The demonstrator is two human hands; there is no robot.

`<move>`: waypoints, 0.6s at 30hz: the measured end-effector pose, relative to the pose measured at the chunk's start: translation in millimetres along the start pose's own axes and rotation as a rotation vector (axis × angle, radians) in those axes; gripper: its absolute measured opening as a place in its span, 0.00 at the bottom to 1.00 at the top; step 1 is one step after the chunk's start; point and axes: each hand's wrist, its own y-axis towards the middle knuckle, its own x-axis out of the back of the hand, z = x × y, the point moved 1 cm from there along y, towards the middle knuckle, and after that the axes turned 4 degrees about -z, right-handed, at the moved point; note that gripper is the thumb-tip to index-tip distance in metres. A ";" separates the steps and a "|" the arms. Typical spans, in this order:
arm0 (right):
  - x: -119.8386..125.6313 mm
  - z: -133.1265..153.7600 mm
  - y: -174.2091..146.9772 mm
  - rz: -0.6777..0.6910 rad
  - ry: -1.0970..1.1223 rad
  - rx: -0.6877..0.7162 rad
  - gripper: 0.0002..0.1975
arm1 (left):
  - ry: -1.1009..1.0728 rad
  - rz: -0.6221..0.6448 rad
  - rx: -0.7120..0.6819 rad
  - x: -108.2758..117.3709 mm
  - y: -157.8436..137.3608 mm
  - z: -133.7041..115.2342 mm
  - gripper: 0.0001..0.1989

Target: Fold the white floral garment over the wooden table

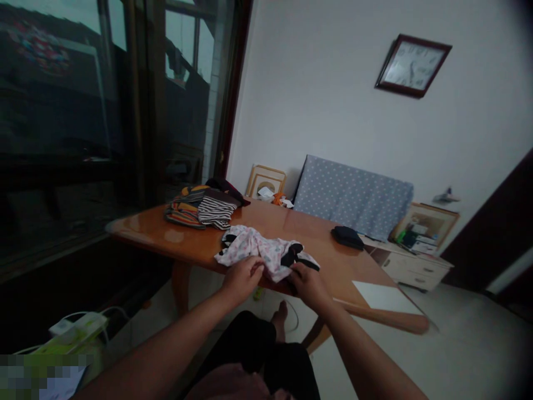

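1. Head view, the hands: the left hand (242, 276) lies knuckles up on the near edge of a small white garment with a pink print and black trim (266, 254). Its fingers are curled down onto the cloth, pinching a fold of it. The right hand (307, 284) rests just beside it on the garment's near right corner, below the black trim, with its fingers closed over the fabric edge.
2. Head view, the garment: it lies crumpled and partly spread near the front edge of the glossy orange-brown wooden table (183, 239), directly ahead of the person. Both bare forearms reach up to it from the bottom of the picture.
3. Head view, further back on the table: a pile of folded clothes (204, 206) sits at the far left corner, well apart from the printed garment. It shows orange and grey stripes, a black-and-white striped piece on the near side and a dark piece on top.
4. Head view, to the right: a small dark pouch-like object (347, 236) lies on the table, and a flat white sheet (385, 297) lies near the table's right front corner.
5. Head view, behind the table: a blue-grey polka-dot cover (353, 197) is draped over something against the white wall, a square dark-framed wall clock (412, 65) hangs above, and picture frames (266, 180) lean at floor level.
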 end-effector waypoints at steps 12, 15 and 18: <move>122.7 48.6 75.1 -0.337 1.152 -0.042 0.12 | 0.561 -0.216 0.025 37.5 59.2 41.7 0.14; 131.7 36.9 77.3 -0.402 1.175 -0.099 0.09 | 0.324 -0.232 0.097 47.4 84.6 43.5 0.09; 137.8 21.3 79.9 -0.496 1.208 -0.172 0.06 | -0.152 -0.361 0.308 57.8 113.7 43.7 0.06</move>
